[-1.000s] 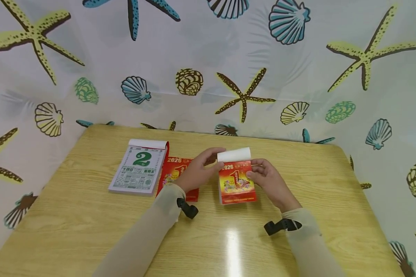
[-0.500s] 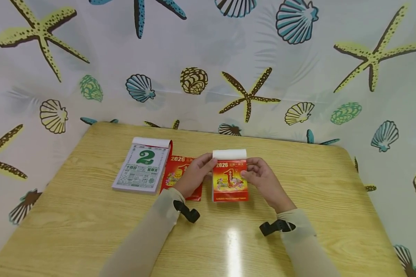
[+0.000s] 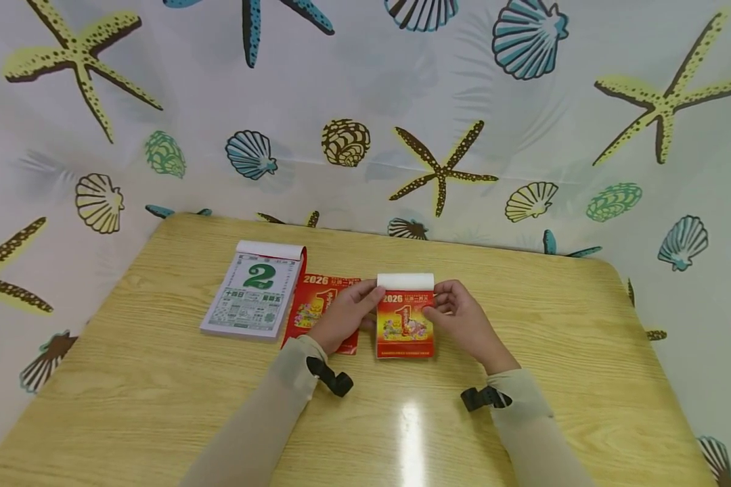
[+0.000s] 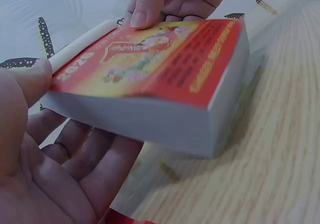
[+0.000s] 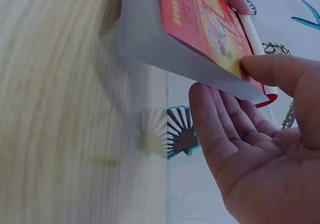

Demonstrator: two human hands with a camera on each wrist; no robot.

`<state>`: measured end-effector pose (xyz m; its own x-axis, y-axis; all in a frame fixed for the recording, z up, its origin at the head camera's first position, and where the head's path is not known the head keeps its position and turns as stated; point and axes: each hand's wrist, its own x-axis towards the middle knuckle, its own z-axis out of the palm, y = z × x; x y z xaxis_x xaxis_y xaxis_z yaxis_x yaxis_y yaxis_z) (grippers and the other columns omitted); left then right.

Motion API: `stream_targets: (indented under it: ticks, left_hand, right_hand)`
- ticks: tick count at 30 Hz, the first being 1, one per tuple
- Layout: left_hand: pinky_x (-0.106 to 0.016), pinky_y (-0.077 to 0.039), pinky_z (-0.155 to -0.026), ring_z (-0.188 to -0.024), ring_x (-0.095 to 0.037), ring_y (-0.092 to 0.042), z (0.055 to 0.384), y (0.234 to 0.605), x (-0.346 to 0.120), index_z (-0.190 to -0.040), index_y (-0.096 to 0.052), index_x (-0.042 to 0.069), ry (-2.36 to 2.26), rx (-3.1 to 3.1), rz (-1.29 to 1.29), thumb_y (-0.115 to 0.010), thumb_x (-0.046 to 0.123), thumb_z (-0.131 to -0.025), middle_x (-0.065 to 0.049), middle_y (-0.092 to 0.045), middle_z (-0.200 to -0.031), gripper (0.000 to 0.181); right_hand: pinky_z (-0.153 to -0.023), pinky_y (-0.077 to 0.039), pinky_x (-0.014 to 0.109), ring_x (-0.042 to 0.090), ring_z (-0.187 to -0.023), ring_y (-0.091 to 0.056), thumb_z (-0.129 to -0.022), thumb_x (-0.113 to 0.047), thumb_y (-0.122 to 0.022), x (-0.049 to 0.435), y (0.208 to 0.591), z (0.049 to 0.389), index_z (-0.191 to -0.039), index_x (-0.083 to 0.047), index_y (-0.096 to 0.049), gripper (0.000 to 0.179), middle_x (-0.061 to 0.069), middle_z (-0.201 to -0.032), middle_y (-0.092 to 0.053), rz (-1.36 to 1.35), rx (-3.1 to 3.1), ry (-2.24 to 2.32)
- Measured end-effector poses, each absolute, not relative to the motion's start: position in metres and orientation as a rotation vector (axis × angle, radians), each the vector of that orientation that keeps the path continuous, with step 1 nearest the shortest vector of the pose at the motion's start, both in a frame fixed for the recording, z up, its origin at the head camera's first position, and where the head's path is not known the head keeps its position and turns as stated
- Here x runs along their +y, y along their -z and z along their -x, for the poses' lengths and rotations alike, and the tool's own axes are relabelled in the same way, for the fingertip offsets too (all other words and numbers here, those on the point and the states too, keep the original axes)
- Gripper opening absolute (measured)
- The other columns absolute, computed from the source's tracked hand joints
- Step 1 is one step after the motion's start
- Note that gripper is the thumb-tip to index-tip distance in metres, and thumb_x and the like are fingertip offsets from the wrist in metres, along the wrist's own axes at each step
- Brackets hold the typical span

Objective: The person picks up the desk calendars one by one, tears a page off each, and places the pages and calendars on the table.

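Head: red calendar (image 3: 405, 331) held over desk (image 3: 585, 338), squarer than 1 s ago; probably being straightened, not set down. Left wrist: left hand (image 4: 50, 174) pinches its corner, parted by its thickness. Right wrist: right hand (image 5: 267, 156) same, opposite edge.

You get even, bright light in the head view, with a white glare streak (image 3: 412, 439) toward the near edge of the table (image 3: 572, 338); your wrist views look dimmer, print on the calendar (image 4: 135, 59) blurred.
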<state>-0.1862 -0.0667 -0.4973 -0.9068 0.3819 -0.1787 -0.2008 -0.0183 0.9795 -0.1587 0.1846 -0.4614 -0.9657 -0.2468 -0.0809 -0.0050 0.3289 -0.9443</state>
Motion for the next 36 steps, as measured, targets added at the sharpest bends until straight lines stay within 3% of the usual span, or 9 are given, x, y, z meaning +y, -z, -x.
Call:
stream_targets:
  ticks: [6, 11, 18, 24, 30, 36]
  left_hand:
    - [-0.042, -0.061, -0.088, -0.101, -0.029, -0.074, 0.187, 0.498, -0.07, -0.151, -0.053, 0.022, -1.958, 1.868, -0.169, -0.059, 0.05, -0.102, -0.01, -0.068, -0.13, 0.057]
    - [-0.042, -0.061, -0.088, -0.101, -0.029, -0.073, 0.19, 0.501, -0.07, -0.151, -0.053, 0.023, -1.951, 1.85, -0.195, -0.057, 0.046, -0.104, -0.012, -0.068, -0.127, 0.053]
    - [-0.041, -0.061, -0.086, -0.097, -0.027, -0.073, 0.191, 0.5, -0.07, -0.149, -0.055, 0.022, -1.944, 1.874, -0.179, -0.056, 0.044, -0.105, -0.012, -0.07, -0.123, 0.05]
    - [-0.041, -0.061, -0.087, -0.098, -0.027, -0.074, 0.191, 0.5, -0.068, -0.149, -0.054, 0.02, -1.946, 1.845, -0.199, -0.055, 0.043, -0.105, -0.012, -0.07, -0.126, 0.05]
    - [-0.041, -0.061, -0.087, -0.101, -0.028, -0.074, 0.192, 0.501, -0.066, -0.149, -0.055, 0.022, -1.924, 1.853, -0.208, -0.054, 0.043, -0.106, -0.011, -0.07, -0.126, 0.048]
    - [-0.039, -0.061, -0.087, -0.104, -0.025, -0.073, 0.191, 0.5, -0.065, -0.152, -0.052, 0.021, -1.884, 1.895, -0.194, -0.054, 0.044, -0.106, -0.011, -0.068, -0.13, 0.051]
  right_hand:
    - [-0.092, -0.054, 0.042, 0.027, -0.109, -0.062, -0.102, -0.02, -0.068, 0.184, 0.455, 0.16, -0.132, -0.005, -0.052, 0.037, 0.012, -0.118, -0.064, 0.253, 2.533, 1.487]
    - [-0.092, -0.055, 0.044, 0.025, -0.105, -0.063, -0.102, -0.015, -0.066, 0.179, 0.446, 0.157, -0.13, -0.004, -0.056, 0.032, 0.01, -0.115, -0.062, 0.251, 2.771, 1.376]
    - [-0.083, -0.055, 0.039, 0.024, -0.094, -0.061, -0.097, -0.013, -0.072, 0.16, 0.44, 0.15, -0.11, -0.007, -0.068, 0.014, 0.004, -0.106, -0.065, 0.647, 2.995, 1.03]
    - [-0.092, -0.054, 0.039, 0.022, -0.102, -0.057, -0.092, -0.013, -0.078, 0.154, 0.446, 0.148, -0.11, -0.007, -0.071, 0.021, 0.004, -0.112, -0.064, 0.841, 3.058, 0.825]
    - [-0.092, -0.053, 0.04, 0.025, -0.1, -0.057, -0.088, -0.015, -0.083, 0.149, 0.447, 0.145, -0.106, -0.006, -0.072, 0.023, 0.007, -0.112, -0.063, 1.013, 3.083, 0.728]
    - [-0.092, -0.052, 0.038, 0.022, -0.101, -0.056, -0.087, -0.028, -0.086, 0.141, 0.449, 0.137, -0.114, -0.008, -0.072, 0.036, 0.003, -0.11, -0.061, 1.024, 3.016, 0.576]
